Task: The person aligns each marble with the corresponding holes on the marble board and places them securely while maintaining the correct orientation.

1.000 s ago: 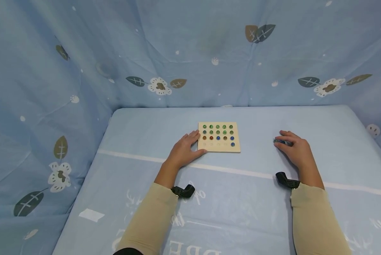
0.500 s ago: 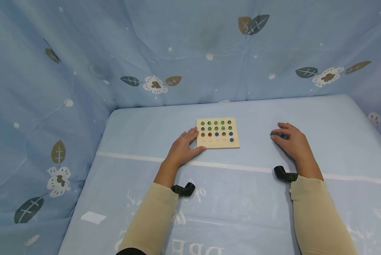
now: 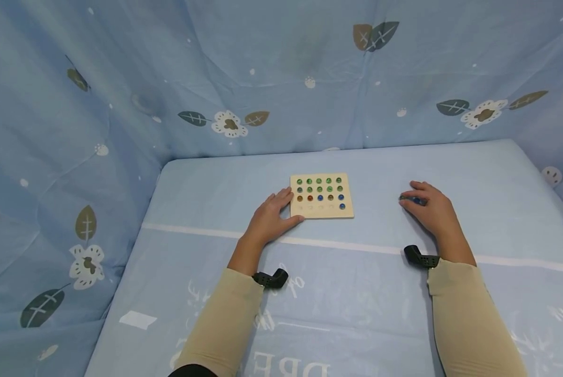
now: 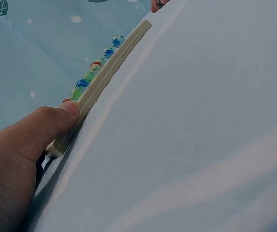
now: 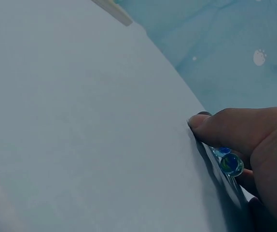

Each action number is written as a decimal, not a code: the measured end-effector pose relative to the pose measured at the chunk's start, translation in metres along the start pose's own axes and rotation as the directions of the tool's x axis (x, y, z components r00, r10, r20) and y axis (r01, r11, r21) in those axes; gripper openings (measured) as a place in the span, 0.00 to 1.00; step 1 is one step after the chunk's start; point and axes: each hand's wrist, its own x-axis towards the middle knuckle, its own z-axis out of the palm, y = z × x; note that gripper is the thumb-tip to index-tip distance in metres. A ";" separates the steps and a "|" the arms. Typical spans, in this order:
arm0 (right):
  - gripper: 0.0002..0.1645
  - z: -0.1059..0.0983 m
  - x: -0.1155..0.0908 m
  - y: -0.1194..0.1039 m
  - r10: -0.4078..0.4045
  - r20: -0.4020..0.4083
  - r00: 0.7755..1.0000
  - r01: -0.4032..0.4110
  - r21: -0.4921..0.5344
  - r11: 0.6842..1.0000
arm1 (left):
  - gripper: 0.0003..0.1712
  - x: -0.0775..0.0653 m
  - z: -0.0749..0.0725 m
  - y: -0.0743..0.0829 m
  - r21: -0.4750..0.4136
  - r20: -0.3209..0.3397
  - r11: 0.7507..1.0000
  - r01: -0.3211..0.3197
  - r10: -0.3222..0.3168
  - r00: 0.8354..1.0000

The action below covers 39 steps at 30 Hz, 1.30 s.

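Note:
A pale wooden board (image 3: 326, 212) lies on the table, with rows of glass marbles (image 3: 319, 189) in green, amber, red and blue. Several hollows in its near row hold no marble; a blue marble (image 3: 342, 206) sits at that row's right end. My left hand (image 3: 269, 222) rests at the board's left side, fingers straight along that edge and thumb (image 4: 71, 107) against the near edge. To the right, my right hand (image 3: 434, 209) is low over the table. Its thumb and forefinger pinch a small dark marble (image 3: 401, 197). More blue marbles (image 5: 231, 165) show beneath the palm, partly hidden.
A light blue patterned cloth covers the table (image 3: 356, 293), with a white stripe (image 3: 347, 245) across it. Blue fabric walls (image 3: 286, 78) rise behind and at the left. A white patch (image 3: 138, 320) is at the front left.
The head view has tilted slightly, so everything appears shifted. My left hand stays at the board, my right hand stays by the marbles, and the marbles in the board look the same.

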 end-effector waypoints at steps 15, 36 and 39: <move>0.27 0.003 0.000 0.004 0.024 -0.026 0.999 -0.023 0.040 0.999 | 0.48 0.002 0.001 0.000 -0.001 -0.007 1.000 -0.006 0.006 1.000; 0.19 0.005 0.003 -0.003 -0.118 -0.019 0.993 0.117 -0.051 0.992 | 0.49 -0.001 0.000 0.001 -0.025 -0.009 1.000 0.009 -0.009 1.000; 0.19 0.007 0.002 -0.007 -0.123 -0.047 0.991 0.120 -0.056 0.991 | 0.49 0.000 0.000 0.002 -0.024 0.004 1.000 0.019 -0.019 1.000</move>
